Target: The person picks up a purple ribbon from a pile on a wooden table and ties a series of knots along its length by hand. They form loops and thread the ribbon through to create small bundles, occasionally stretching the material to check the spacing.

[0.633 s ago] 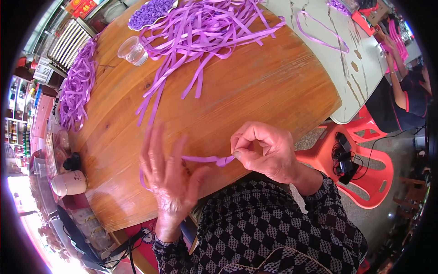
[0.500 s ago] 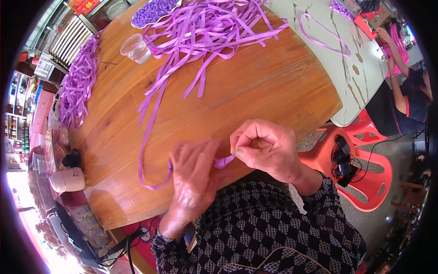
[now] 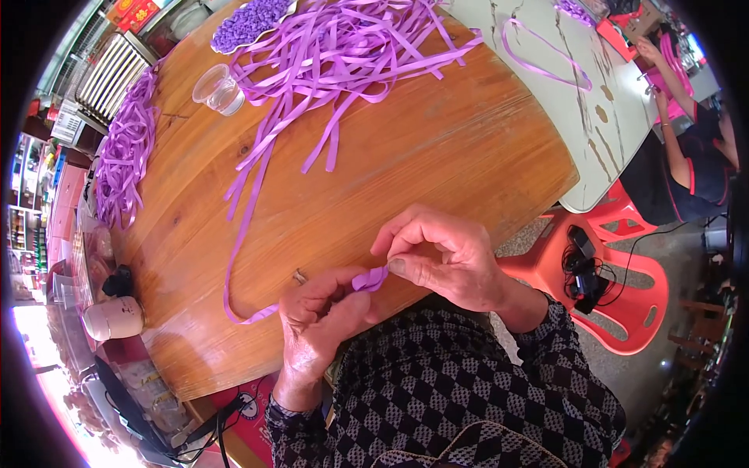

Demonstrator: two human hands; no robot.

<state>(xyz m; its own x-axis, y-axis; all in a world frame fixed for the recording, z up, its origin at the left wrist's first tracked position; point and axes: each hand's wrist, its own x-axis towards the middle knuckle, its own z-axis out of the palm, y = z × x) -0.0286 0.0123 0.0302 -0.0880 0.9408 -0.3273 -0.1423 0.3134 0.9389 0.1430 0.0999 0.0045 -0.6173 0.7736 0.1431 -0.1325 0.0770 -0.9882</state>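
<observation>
Left hand [image 3: 318,310] is curling in since last frame, pinching the folded purple ribbon [image 3: 370,279] at six o'clock; right hand [image 3: 446,257] is touching its tip (can't tell if gripping). I'm favouring flat folds, light tension.

A red packet [image 3: 137,14] bears gold characters; a pale jar [image 3: 113,318], illegible print.

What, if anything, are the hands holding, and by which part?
A purple ribbon: the right hand holds it near one end, the left hand beside the twisted part.
</observation>
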